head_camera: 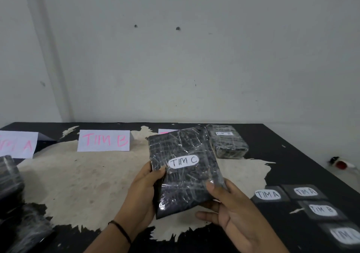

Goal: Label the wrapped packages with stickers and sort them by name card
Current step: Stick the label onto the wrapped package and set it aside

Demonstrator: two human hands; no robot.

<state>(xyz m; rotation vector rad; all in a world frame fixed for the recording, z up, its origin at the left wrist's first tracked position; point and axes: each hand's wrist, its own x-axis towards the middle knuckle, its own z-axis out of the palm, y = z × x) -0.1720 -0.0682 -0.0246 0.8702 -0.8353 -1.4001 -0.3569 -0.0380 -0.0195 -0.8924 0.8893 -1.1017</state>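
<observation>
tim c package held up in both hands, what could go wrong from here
1. The package hides most of the third name card, so it may be set down blind, possibly by TIM B card.
2. A TIM B package already sits beside that hidden card, so piles could mix.
3. Both hands, left and right, grip slick plastic wrap; it might slip.

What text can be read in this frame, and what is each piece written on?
"TIM C": sticker on the package in both hands.
"TIM B": middle card.
"TIM B": small label on the far package.
"A": left card; the rest is too blurred.
"TIM A": two loose stickers.
"TIM B": loose sticker.
"TIM": nearest loose sticker; the last letter is cut off.
Pink card behind the held package: hidden.
</observation>
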